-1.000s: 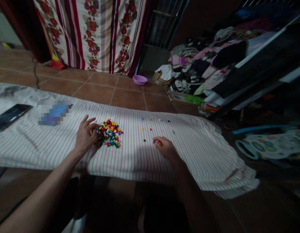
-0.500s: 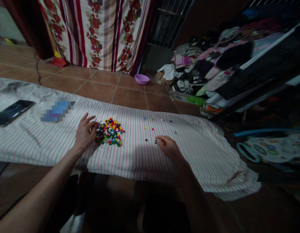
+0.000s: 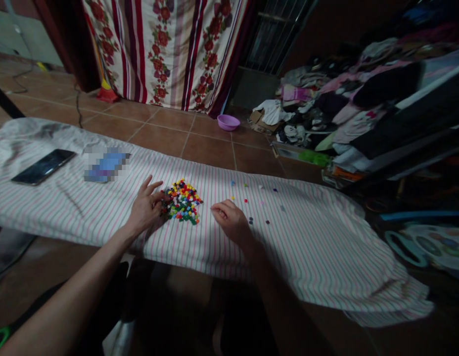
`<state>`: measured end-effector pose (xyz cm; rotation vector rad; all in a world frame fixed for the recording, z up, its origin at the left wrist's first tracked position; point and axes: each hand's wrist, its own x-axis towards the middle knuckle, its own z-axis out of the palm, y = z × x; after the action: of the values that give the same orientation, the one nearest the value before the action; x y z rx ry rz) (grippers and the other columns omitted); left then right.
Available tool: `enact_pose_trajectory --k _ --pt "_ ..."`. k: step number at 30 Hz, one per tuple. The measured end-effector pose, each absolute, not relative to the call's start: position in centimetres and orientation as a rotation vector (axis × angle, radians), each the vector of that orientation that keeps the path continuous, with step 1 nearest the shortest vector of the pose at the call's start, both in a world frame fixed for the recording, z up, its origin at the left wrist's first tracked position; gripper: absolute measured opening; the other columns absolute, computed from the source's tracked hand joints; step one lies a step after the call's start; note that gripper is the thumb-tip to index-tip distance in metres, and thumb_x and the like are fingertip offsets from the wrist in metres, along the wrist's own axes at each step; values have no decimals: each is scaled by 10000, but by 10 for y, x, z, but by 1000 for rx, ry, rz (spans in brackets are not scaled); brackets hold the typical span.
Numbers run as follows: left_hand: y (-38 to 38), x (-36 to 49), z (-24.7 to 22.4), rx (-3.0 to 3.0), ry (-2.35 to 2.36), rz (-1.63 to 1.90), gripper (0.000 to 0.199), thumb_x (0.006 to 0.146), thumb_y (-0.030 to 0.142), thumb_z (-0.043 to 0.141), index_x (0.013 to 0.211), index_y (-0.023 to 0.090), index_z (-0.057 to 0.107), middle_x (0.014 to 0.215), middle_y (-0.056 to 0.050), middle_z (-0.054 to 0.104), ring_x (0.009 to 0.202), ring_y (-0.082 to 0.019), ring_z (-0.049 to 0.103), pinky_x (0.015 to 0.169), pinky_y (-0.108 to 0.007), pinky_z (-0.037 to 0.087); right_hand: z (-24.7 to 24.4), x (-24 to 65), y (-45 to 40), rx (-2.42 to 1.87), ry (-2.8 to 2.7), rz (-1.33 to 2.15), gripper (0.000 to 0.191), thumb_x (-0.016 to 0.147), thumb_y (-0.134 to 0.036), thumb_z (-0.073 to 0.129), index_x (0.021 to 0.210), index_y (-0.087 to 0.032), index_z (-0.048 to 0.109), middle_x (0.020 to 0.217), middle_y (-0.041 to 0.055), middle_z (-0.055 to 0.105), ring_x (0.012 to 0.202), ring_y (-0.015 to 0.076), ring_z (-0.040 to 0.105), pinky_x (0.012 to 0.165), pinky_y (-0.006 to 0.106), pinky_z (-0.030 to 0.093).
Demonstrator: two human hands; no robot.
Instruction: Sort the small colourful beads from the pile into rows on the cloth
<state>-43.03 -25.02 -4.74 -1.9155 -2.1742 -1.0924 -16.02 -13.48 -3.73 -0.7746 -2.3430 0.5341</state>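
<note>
A heap of small multicoloured beads (image 3: 183, 200) lies on the striped cloth. At its left edge is my left hand (image 3: 145, 206), with its thumb and index finger touching the beads and its other fingers stretched out and apart. To the right of the heap hovers my right hand (image 3: 232, 220), its fingers curled together; whatever is in them, if anything, is hidden. Beyond it, single beads lie spaced out in rows, among them a red bead (image 3: 246, 200), a blue bead (image 3: 232, 183) and a white bead (image 3: 261, 187). Two grey beads (image 3: 251, 221) and a dark bead (image 3: 267, 222) sit just right of my right hand.
The striped cloth (image 3: 307, 247) covers a long low surface. A dark phone (image 3: 44, 167) and a blurred-out blue item (image 3: 107, 165) lie at the left. On the tiled floor behind stands a purple basin (image 3: 228, 122), with piled clothes (image 3: 326, 104) to the right.
My right hand has moved left, away from the grey beads towards the heap, uncovering a dark bead. My left hand stays at the heap. The view has shifted slightly left.
</note>
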Motion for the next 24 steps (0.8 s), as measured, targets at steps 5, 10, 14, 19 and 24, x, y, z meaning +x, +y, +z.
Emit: enact_pose_trajectory --k 5,10,14,19,24 --pt "-261 -433 -50 -2095 -2095 -1079 310 805 195 441 869 227 742 1440 -36 472 1492 -321 111 1181 -602 249 -44 -201 -154 -642 -2432 596 168 864 -142 570 897 -214 718 905 33 593 807 138 588 744 255 483" --pt "-272 -428 -58 -2233 -2000 -1050 290 833 234 475 920 249 751 1550 -13 343 1499 -343 63 1177 -596 250 -44 -224 -165 -617 -2564 541 178 882 -159 585 962 -229 728 935 30 553 825 131 569 731 239 472" --pt "-278 -423 -60 -2304 -1987 -998 275 841 262 507 991 249 736 1587 -12 270 1502 -349 40 1187 -591 230 -44 -234 -165 -715 -2631 468 171 892 -177 585 974 -229 726 945 30 544 821 130 559 732 234 469" --pt "-280 -418 -58 -2302 -1994 -981 296 840 256 519 1062 223 712 1575 -57 290 1495 -360 83 1183 -600 245 -48 -239 -158 -877 -2572 434 189 897 -174 553 961 -222 725 981 48 562 860 147 576 776 250 479" --pt "-276 -413 -60 -2274 -2021 -996 304 839 227 500 1055 225 715 1548 -60 348 1493 -354 112 1171 -595 289 -53 -240 -155 -840 -2528 457 245 885 -128 531 1002 -228 722 994 43 562 874 144 571 804 255 481"
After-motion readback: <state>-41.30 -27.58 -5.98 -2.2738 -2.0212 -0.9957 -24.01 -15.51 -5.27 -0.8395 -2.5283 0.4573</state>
